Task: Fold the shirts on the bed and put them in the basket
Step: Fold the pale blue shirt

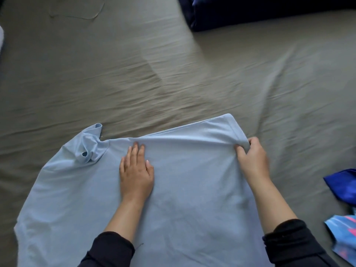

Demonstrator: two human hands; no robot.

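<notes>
left hand (136,171) flat, fingers straight on light blue shirt (185,199); right hand (251,158) fingers pinching its edge

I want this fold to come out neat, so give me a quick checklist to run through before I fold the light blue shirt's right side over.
1. Left hand pressing flat on the shirt to anchor it: ok.
2. Right hand pinching the shirt's right edge: ok.
3. Body of the shirt smooth: ok, only faint wrinkles.
4. Left sleeve laid flat: not ok, it is bunched up.
5. Bare bed sheet beyond the shirt: ok.
6. Basket within reach: cannot tell, none is in view.
7. Other clothes at the right edge apart from the shirt: ok.
</notes>
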